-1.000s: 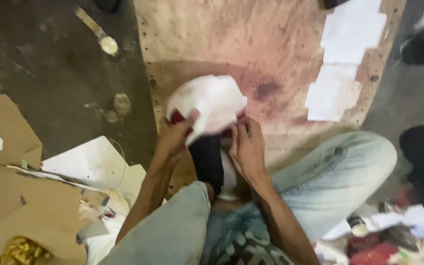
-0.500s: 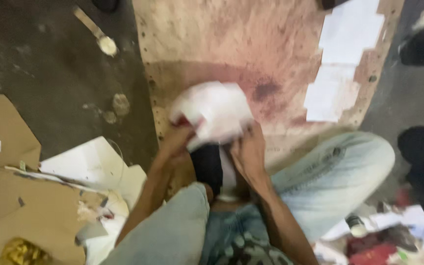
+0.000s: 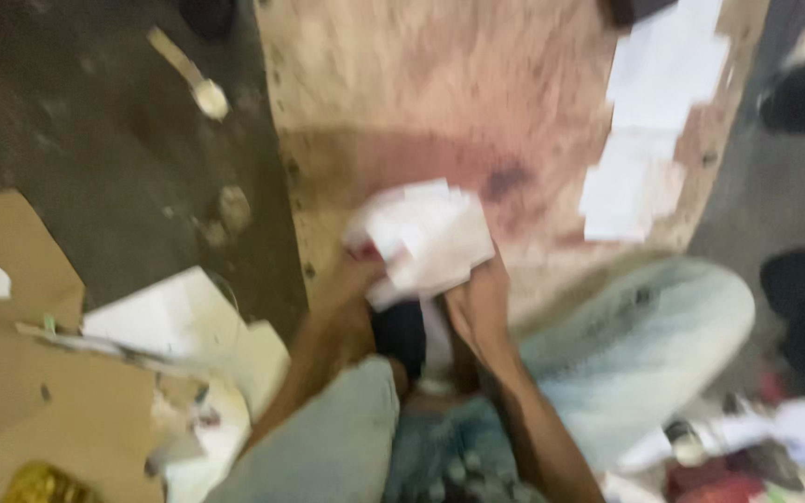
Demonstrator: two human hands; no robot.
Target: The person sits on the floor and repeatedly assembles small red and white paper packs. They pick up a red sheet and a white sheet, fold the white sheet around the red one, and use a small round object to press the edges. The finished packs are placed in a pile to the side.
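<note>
White paper bundle (image 3: 424, 239) more crumpled and lower than half a second before, held over stained wooden board (image 3: 440, 112), pinched between left hand (image 3: 351, 284) and right hand (image 3: 479, 305), both closed on its lower edge. Heavily blurred.

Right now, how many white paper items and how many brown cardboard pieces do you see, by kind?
White paper bundle held in both hands: 1
White paper sheets on the board: 2, blurred
White sheets on the floor: 1 pile
Brown cardboard pieces: 2
Total: 6
</note>
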